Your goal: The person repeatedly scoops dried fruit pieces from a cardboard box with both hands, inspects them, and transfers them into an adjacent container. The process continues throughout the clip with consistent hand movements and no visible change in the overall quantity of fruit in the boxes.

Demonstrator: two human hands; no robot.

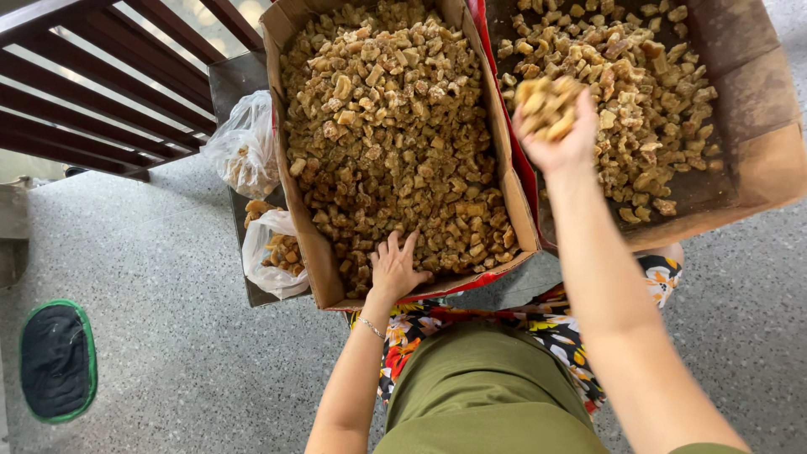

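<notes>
Speckled grey floor under me, two cardboard boxes of brown chunks in front of my knees.

My right hand (561, 134) is cupping a heaped handful of brown chunks (545, 104) above the near left corner of the right box (756, 168), fingers curled up around the pile. My left hand (393, 267) is lying spread and flat on the chunks at the near edge of the left box (313, 244), holding nothing. The pieces are looking dry, hard and light, loose enough to spill between my fingers, so I judge a scooping palm from below is suiting them better than a pinch. Two clear plastic bags (244, 143) of similar chunks are sitting against the left box's outer side. Beyond them, dark wooden slats (101, 84) are running; a green-rimmed dark mat (57, 361) is lying well apart on the floor.
</notes>
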